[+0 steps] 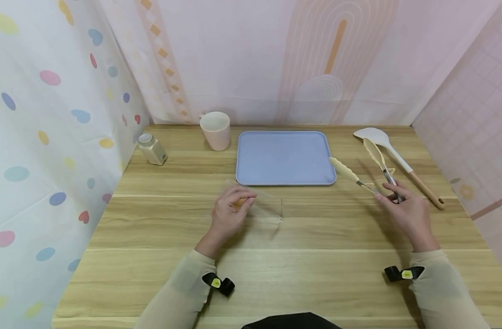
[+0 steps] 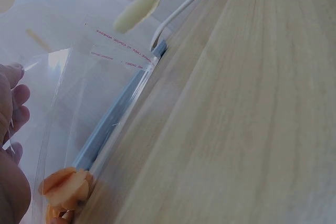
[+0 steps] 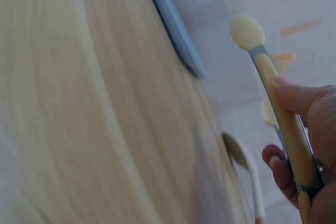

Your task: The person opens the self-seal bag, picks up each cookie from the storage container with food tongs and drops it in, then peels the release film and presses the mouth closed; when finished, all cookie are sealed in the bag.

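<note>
tongs [image 1: 360,176] gripped near the hinge in our right hand [image 1: 407,214], arms spread, right of the blue tray [image 1: 285,157]; left hand [image 1: 230,212] pinches the clear bag [image 1: 261,205] of orange pieces [image 2: 65,187]; pickup step, next probably needs the bag mouth open.

You're at a staged tabletop booth, not a real kitchen — patterned curtains [image 1: 49,114] close in the wooden surface [image 1: 275,256] on three sides, with kitchen props laid out: a tray [image 1: 284,157], a cup [image 1: 215,130], a spatula [image 1: 395,157].

Cup [image 1: 215,130] left of tray [image 1: 285,157], bag [image 1: 259,205] before.
</note>
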`<action>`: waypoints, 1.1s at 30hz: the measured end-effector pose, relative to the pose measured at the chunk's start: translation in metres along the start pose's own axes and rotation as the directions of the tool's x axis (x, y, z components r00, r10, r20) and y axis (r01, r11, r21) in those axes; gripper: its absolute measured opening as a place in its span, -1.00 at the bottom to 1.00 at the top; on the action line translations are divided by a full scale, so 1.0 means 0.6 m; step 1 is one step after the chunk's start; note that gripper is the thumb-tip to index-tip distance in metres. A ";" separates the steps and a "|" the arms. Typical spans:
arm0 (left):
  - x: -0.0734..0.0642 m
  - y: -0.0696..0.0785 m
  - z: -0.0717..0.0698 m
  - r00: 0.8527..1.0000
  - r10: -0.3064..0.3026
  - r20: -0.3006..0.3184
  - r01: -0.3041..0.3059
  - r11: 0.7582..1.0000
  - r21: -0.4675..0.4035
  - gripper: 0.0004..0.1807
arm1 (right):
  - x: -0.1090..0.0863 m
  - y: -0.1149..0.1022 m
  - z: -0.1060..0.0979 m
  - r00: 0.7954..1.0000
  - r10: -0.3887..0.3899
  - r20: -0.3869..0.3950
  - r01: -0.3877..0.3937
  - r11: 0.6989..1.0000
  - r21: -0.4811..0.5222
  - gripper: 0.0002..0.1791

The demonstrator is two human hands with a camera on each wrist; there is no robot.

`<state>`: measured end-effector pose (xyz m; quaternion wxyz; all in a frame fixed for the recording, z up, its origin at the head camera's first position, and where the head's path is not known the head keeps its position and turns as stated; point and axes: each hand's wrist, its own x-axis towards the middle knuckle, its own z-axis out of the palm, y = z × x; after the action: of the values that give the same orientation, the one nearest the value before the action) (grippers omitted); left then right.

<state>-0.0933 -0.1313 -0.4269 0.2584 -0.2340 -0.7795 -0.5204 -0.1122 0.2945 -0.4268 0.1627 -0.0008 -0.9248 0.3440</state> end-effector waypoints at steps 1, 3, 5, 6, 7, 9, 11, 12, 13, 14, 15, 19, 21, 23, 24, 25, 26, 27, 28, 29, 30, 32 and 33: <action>-0.001 -0.004 0.001 1.000 -0.003 0.001 0.003 1.000 0.002 -0.88 | 0.003 0.005 0.000 1.000 0.013 0.008 -0.013 1.000 0.004 -0.49; -0.004 -0.016 0.003 1.000 -0.017 0.004 0.017 1.000 0.001 -0.88 | 0.008 0.016 -0.001 0.999 0.032 0.027 -0.033 0.999 0.011 -0.46; -0.008 -0.030 0.006 1.000 -0.026 0.007 0.026 1.000 0.000 -0.89 | 0.012 0.028 -0.003 0.998 0.054 0.044 -0.055 0.998 0.013 -0.43; -0.009 -0.037 0.008 1.000 -0.029 0.007 0.029 1.000 0.000 -0.89 | 0.014 0.033 -0.005 0.996 0.064 0.054 -0.065 0.998 0.014 -0.41; -0.011 -0.042 0.009 1.000 -0.030 0.007 0.030 1.000 -0.001 -0.89 | 0.016 0.039 -0.006 0.995 0.075 0.065 -0.076 0.997 0.012 -0.38; -0.013 -0.049 0.009 1.000 -0.030 0.009 0.030 1.000 -0.006 -0.89 | 0.020 0.048 -0.009 0.991 0.105 0.081 -0.106 0.994 0.000 -0.34; -0.013 -0.053 0.009 1.000 -0.025 0.011 0.025 1.000 -0.010 -0.89 | 0.023 0.055 -0.012 0.986 0.134 0.096 -0.133 0.991 -0.018 -0.30; -0.013 -0.054 0.008 1.000 -0.024 0.013 0.024 1.000 -0.014 -0.89 | 0.024 0.058 -0.013 0.984 0.145 0.103 -0.142 0.989 -0.030 -0.29; -0.013 -0.054 0.008 1.000 -0.022 0.015 0.022 1.000 -0.018 -0.89 | 0.025 0.061 -0.014 0.982 0.154 0.108 -0.150 0.988 -0.042 -0.28; -0.013 -0.054 0.007 1.000 -0.019 0.017 0.020 1.000 -0.022 -0.90 | 0.025 0.063 -0.015 0.981 0.157 0.111 -0.151 0.987 -0.061 -0.26; -0.013 -0.054 0.007 1.000 -0.016 0.019 0.016 1.000 -0.024 -0.90 | 0.025 0.065 -0.016 0.980 0.162 0.115 -0.153 0.985 -0.077 -0.25; -0.013 -0.056 0.007 1.000 -0.007 0.022 0.008 0.999 -0.037 -0.90 | 0.024 0.071 -0.017 0.968 0.184 0.169 -0.160 0.976 -0.145 -0.21; -0.014 -0.057 0.007 1.000 -0.007 0.022 0.008 0.999 -0.039 -0.90 | 0.024 0.072 -0.017 0.958 0.200 0.205 -0.169 0.972 -0.161 -0.19; -0.014 -0.056 0.008 1.000 -0.010 0.020 0.011 0.999 -0.032 -0.90 | 0.024 0.072 -0.018 0.951 0.203 0.232 -0.169 0.973 -0.159 -0.20; -0.014 -0.055 0.008 1.000 -0.013 0.019 0.013 0.999 -0.029 -0.90 | 0.024 0.072 -0.018 0.948 0.203 0.244 -0.171 0.974 -0.147 -0.20; -0.013 -0.054 0.008 1.000 -0.014 0.017 0.014 1.000 -0.026 -0.89 | 0.023 0.072 -0.018 0.947 0.201 0.250 -0.172 0.976 -0.131 -0.21; -0.012 -0.051 0.008 1.000 -0.012 0.014 0.013 1.000 -0.023 -0.89 | 0.023 0.073 -0.019 0.945 0.199 0.258 -0.174 0.978 -0.115 -0.22; -0.011 -0.048 0.008 1.000 -0.010 0.011 0.010 1.000 -0.021 -0.89 | 0.022 0.074 -0.019 0.944 0.196 0.264 -0.174 0.979 -0.103 -0.22; -0.010 -0.044 0.007 1.000 -0.006 0.009 0.006 1.000 -0.019 -0.89 | 0.022 0.075 -0.020 0.943 0.194 0.269 -0.175 0.980 -0.094 -0.22; -0.009 -0.039 0.007 1.000 -0.002 0.008 0.002 1.000 -0.021 -0.89 | 0.021 0.075 -0.021 0.943 0.192 0.274 -0.175 0.981 -0.084 -0.22; -0.007 -0.032 0.005 1.000 0.002 0.006 -0.001 1.000 -0.023 -0.89 | 0.021 0.077 -0.021 0.943 0.188 0.274 -0.172 0.982 -0.082 -0.23; -0.003 -0.017 0.002 1.000 0.012 0.005 -0.011 1.000 -0.025 -0.89 | 0.021 0.078 -0.023 0.944 0.183 0.276 -0.167 0.983 -0.080 -0.22; -0.002 -0.012 0.001 1.000 0.022 0.004 -0.022 0.999 -0.026 -0.89 | 0.020 0.078 -0.023 0.944 0.181 0.276 -0.165 0.983 -0.080 -0.22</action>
<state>-0.0973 -0.1333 -0.4329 0.2593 -0.2469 -0.7706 -0.5272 -0.1248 0.3405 -0.4432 -0.0016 -0.0375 -0.9441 0.3274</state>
